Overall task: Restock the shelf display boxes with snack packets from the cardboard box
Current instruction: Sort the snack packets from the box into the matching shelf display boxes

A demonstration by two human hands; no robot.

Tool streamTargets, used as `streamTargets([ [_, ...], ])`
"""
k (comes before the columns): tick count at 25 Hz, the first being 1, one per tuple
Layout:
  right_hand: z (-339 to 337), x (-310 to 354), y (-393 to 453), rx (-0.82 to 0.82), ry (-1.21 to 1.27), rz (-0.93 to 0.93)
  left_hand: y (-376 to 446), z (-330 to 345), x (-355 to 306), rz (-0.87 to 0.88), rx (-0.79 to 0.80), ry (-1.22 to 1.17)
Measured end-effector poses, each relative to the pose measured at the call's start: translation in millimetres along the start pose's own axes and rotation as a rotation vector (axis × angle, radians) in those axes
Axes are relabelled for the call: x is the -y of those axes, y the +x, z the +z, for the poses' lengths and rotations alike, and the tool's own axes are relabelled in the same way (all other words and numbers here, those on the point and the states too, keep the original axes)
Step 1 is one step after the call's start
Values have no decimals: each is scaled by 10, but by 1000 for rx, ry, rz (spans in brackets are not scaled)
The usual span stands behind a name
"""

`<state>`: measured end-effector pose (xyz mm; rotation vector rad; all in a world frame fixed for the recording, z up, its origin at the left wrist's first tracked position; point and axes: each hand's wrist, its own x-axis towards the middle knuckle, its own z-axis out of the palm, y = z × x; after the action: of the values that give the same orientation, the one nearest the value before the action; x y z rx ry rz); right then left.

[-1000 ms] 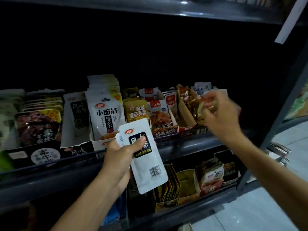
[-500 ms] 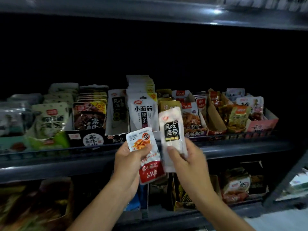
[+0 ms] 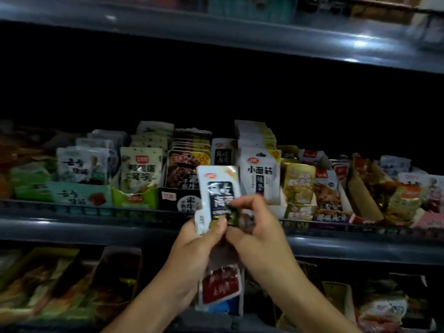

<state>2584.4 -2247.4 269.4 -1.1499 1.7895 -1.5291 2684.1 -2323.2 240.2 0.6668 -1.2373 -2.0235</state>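
Note:
My left hand (image 3: 197,251) and my right hand (image 3: 254,227) meet in front of the middle shelf rail. Between them stands a white packet with a black label (image 3: 217,188), upright, its top rising above my fingers. Both thumbs pinch its lower part. A second packet with a red label (image 3: 221,284) hangs upside down below my left hand, held in the same grip. Straight behind the white packet sits a white display box (image 3: 222,152) that shows the same black label. The cardboard box is out of view.
The middle shelf (image 3: 96,227) carries a row of display boxes: teal (image 3: 72,194), green (image 3: 134,199), black (image 3: 177,199), a white noodle-snack box (image 3: 260,174) and red and gold ones to the right. Dim boxes fill the lower shelf (image 3: 60,280). Another shelf (image 3: 216,32) hangs overhead.
My right hand left the right-hand boxes and came to the packets. It took the white packet off the stack, then both hands closed together on it. The view swung left.

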Motion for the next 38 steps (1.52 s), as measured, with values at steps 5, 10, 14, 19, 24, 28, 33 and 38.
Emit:
streamTargets([
  [5,37,362,618,19,66,35,153,-487,-335,-32,23,152],
  [10,-217,469,1591,-400,-236,-186,267,-879,-643,49,-191,-61],
  [14,-174,362,2072,-349,-590,-282,165,-1053,-689,18,-218,-87],
  [19,-12,298,2341,-362,-452,-237,137,-1154,-685,36,-188,-74],
  [24,-149,117,2305,-399,-1235,-424,198,-1193,-660,-37,-290,-127],
  [28,-99,-44,2286,-470,-1555,-491,210,-1169,-668,-83,-354,-161],
  [33,94,-72,2206,-509,-1455,-412,238,-1132,-651,-68,-428,-180],
  [38,254,122,1192,-314,-789,-546,246,-946,-539,99,-368,-103],
])
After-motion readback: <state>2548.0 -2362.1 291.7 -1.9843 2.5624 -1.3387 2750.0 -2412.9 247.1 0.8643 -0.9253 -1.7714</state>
